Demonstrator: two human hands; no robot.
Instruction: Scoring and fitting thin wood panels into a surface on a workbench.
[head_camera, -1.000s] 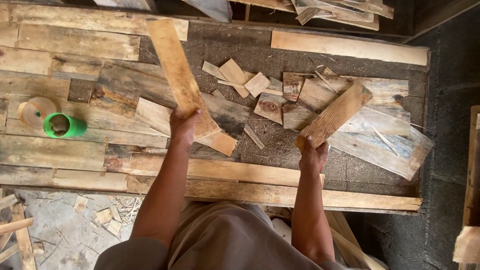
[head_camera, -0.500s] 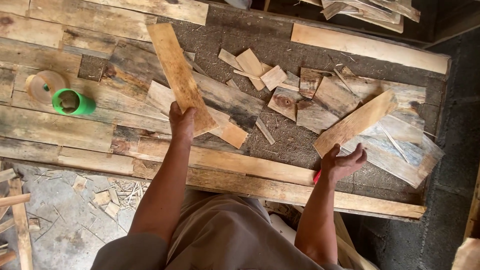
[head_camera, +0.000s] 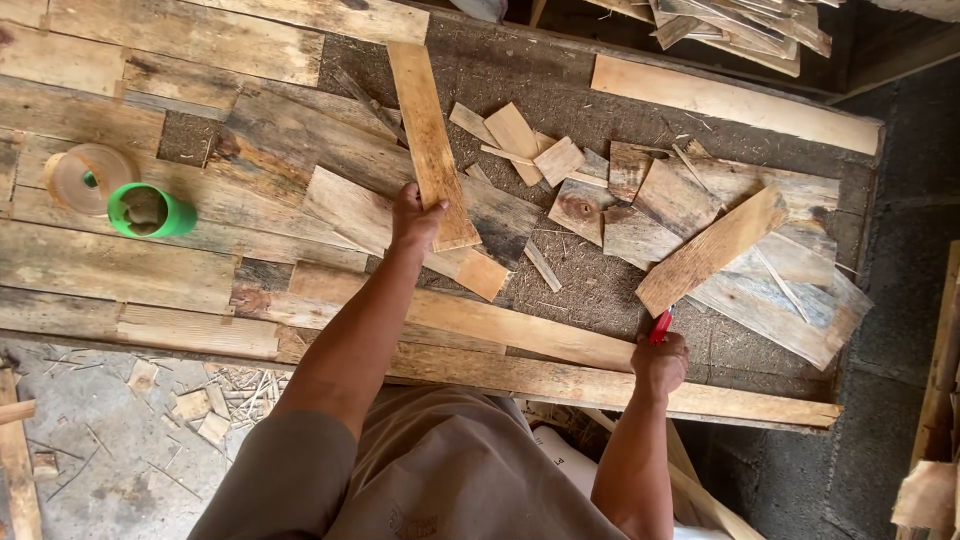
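My left hand (head_camera: 415, 220) grips the near end of a long narrow plank (head_camera: 428, 130) that lies pointing away from me on the wooden workbench (head_camera: 120, 270). At the bench's near edge, my right hand (head_camera: 660, 362) is closed in a fist around a small red tool (head_camera: 661, 325) that sticks up from it. Just beyond this hand a shorter plank (head_camera: 712, 250) rests at a slant on a pile of scrap boards, apart from the hand.
A green cup (head_camera: 150, 211) and a tape roll (head_camera: 88, 176) stand at the left of the bench. Wood offcuts (head_camera: 560, 160) lie scattered mid-bench. A pale board (head_camera: 735, 102) lies at the far right. Wood chips (head_camera: 200, 405) litter the floor at the left.
My right hand let go of the shorter plank, which now lies on the scrap pile, and drew back to the near edge, closing on the red tool. The left hand still holds the long plank.
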